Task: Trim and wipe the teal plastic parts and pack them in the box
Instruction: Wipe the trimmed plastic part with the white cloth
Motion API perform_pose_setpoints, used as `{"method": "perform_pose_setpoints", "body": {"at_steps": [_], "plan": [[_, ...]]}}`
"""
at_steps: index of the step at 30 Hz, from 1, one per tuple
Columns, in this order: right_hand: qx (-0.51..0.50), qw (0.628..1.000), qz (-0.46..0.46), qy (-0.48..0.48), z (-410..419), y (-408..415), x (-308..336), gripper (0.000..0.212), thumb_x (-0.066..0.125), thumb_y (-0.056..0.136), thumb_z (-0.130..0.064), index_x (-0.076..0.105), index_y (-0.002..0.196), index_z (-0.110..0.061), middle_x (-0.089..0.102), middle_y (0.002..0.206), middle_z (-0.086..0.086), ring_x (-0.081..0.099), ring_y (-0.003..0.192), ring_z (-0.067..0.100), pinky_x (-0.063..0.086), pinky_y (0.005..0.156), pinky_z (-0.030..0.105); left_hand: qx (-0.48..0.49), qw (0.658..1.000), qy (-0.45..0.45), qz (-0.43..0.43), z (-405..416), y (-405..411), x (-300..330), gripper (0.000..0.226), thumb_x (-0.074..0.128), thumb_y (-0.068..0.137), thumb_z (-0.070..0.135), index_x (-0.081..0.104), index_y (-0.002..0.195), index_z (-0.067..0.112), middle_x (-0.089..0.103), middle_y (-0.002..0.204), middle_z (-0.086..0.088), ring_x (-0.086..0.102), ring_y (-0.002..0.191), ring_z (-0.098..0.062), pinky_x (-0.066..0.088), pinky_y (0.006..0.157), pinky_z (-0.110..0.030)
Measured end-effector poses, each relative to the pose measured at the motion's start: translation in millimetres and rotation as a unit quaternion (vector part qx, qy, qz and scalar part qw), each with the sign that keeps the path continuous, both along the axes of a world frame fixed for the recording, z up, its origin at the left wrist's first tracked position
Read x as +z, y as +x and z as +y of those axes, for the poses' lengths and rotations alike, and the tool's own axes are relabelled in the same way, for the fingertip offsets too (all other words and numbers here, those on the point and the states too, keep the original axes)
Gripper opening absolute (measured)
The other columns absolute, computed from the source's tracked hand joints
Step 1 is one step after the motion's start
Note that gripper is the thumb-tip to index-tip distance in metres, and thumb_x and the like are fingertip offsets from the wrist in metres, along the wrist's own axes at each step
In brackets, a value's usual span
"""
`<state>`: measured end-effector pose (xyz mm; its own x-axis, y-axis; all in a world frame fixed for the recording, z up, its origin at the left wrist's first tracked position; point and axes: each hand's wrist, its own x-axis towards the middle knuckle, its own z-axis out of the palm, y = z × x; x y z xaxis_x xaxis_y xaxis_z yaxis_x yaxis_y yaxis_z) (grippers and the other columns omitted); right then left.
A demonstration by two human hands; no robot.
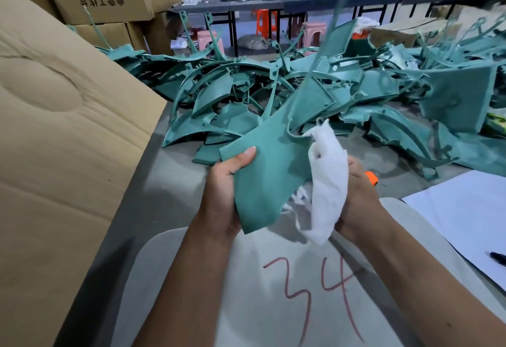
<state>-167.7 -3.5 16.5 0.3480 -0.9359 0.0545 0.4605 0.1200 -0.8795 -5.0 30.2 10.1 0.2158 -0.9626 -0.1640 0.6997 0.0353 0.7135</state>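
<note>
One teal part (269, 171) is getting held up over the grey table (175, 182): left hand (227, 182) is gripping its edge, thumb on top. Right hand (356, 196) is clutching one white cloth (325, 182) against it. Behind is sitting a heap of teal parts (301, 92), too tangled to count, one cardboard box (60, 138) on the left.

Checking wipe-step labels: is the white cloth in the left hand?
No, the white cloth is gripped by the right hand, while the left hand holds the teal part.
</note>
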Motion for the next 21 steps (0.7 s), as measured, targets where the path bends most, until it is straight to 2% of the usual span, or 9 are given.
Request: {"method": "perform_pose_setpoints", "body": {"at_steps": [2,3,5,7,9,12,16,18,21], "plan": [[-0.018,0.986,-0.123,0.116,-6.2,5.1,-4.3,0.051,0.047,0.105,-0.021,0.064,0.057,-0.015,0.052,0.047,0.002,0.051,0.038,0.014,0.047,0.043,0.021,0.02,0.999,-0.018,0.025,-2.1,2.3,-0.4,0.045,0.063,0.087,0.02,0.067,0.129,0.004,0.072,0.121,-0.017,0.074,0.101,-0.033,0.061,0.073,-0.039],[-0.049,0.982,-0.125,0.131,-9.9,6.4,-7.9,0.043,0.046,0.108,-0.022,0.062,0.069,-0.014,0.055,0.052,0.003,0.053,0.042,0.016,0.047,0.044,0.023,0.041,0.999,-0.016,0.018,-3.9,4.0,0.0,0.044,0.063,0.088,0.02,0.067,0.129,0.005,0.073,0.121,-0.017,0.074,0.102,-0.033,0.061,0.074,-0.04],[-0.13,0.989,-0.019,0.072,-14.9,3.4,-17.1,0.033,0.053,0.108,-0.026,0.059,0.077,-0.018,0.057,0.054,-0.002,0.053,0.044,0.012,0.044,0.046,0.02,0.086,0.996,0.001,0.003,-8.1,5.7,0.1,0.039,0.062,0.092,0.017,0.067,0.129,0.005,0.072,0.122,-0.018,0.071,0.109,-0.038,0.06,0.086,-0.05],[-0.117,0.987,0.094,-0.052,-15.5,4.6,-24.5,0.037,0.052,0.109,-0.033,0.065,0.077,-0.021,0.062,0.059,-0.005,0.057,0.051,0.01,0.046,0.051,0.023,0.128,0.992,0.017,-0.004,-11.7,3.3,-1.1,0.037,0.064,0.092,0.012,0.066,0.128,0.004,0.072,0.121,-0.02,0.068,0.112,-0.043,0.054,0.096,-0.06],[-0.076,0.98,0.141,-0.114,-12.7,9.8,-25.7,0.035,0.057,0.105,-0.039,0.067,0.08,-0.017,0.067,0.068,-0.002,0.063,0.062,0.012,0.049,0.059,0.028,0.162,0.986,0.02,-0.033,-12.9,-3.3,-2.4,0.029,0.066,0.091,0.006,0.07,0.12,0.004,0.074,0.114,-0.02,0.071,0.106,-0.043,0.058,0.09,-0.059],[-0.067,0.985,0.139,-0.081,-10.5,13.6,-23.6,0.061,0.069,0.085,-0.059,0.058,0.083,0.002,0.056,0.077,0.011,0.05,0.073,0.025,0.041,0.071,0.042,0.199,0.978,0.027,-0.054,-14.4,-12.7,-4.6,0.016,0.067,0.09,0.0,0.073,0.105,0.004,0.077,0.104,-0.019,0.074,0.096,-0.041,0.062,0.08,-0.054],[-0.041,0.998,0.044,-0.02,-5.7,16.3,-26.7,0.03,0.071,0.09,-0.047,0.074,0.074,-0.022,0.072,0.077,0.006,0.071,0.072,0.022,0.057,0.067,0.036,0.194,0.981,0.029,0.003,-16.4,-14.0,-7.3,0.029,0.067,0.091,0.005,0.069,0.12,0.0,0.075,0.111,-0.02,0.072,0.102,-0.043,0.06,0.086,-0.056],[-0.015,0.999,0.022,-0.02,-2.8,17.4,-26.6,0.025,0.072,0.091,-0.043,0.075,0.076,-0.024,0.075,0.081,0.007,0.075,0.076,0.023,0.06,0.068,0.037,0.183,0.982,0.035,0.031,-15.9,-15.7,-7.2,0.035,0.068,0.091,0.01,0.068,0.125,0.004,0.074,0.117,-0.019,0.071,0.107,-0.042,0.056,0.095,-0.059],[0.005,1.0,-0.001,-0.022,-3.5,15.1,-25.3,0.03,0.072,0.091,-0.04,0.07,0.062,-0.031,0.072,0.072,-0.003,0.074,0.07,0.016,0.06,0.067,0.033,0.22,0.975,0.027,0.03,-16.1,-20.9,-8.7,0.034,0.068,0.09,0.007,0.068,0.124,0.002,0.074,0.116,-0.019,0.072,0.105,-0.04,0.057,0.093,-0.06]]}}
